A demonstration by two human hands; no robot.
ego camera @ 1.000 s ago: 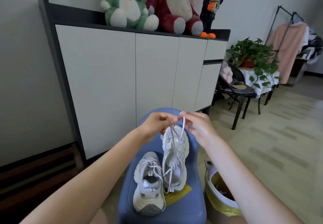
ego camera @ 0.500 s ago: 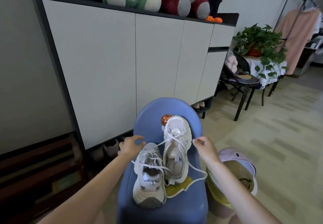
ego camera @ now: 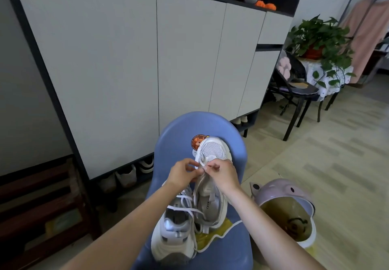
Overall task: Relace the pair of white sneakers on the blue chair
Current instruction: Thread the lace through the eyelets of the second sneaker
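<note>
The right-hand sneaker [ego camera: 210,177] lies on the blue chair [ego camera: 235,246] with its long axis running away from the person, toe against the chair back and heel opening toward the viewer. Both hands meet over its lowest eyelets, just behind the toe cap. The left hand [ego camera: 182,172] comes in from the left with fingers curled, and it seems to pinch the white lace [ego camera: 200,165] at the shoe's left edge. The right hand [ego camera: 223,175] comes from the right and pinches the same lace between thumb and forefinger, just beside the left fingertips. Neither hand is clearly nearer, since the work sits between them on the shoe's midline. My judgement is that the next threading has to travel along that axis, toward the heel and so toward the person.

The second sneaker [ego camera: 175,234] lies touching the first on its left, nearer the viewer, with loose laces crossed over its tongue. A yellow sheet [ego camera: 207,239] shows under the heels.

A pink kettle-shaped bin [ego camera: 288,204] stands on the floor just right of the chair. Behind the chair is a white-doored cabinet [ego camera: 126,63] with shoes in its open base and plush toys on top. Further right are a black chair [ego camera: 294,88] and a potted plant [ego camera: 317,38].
</note>
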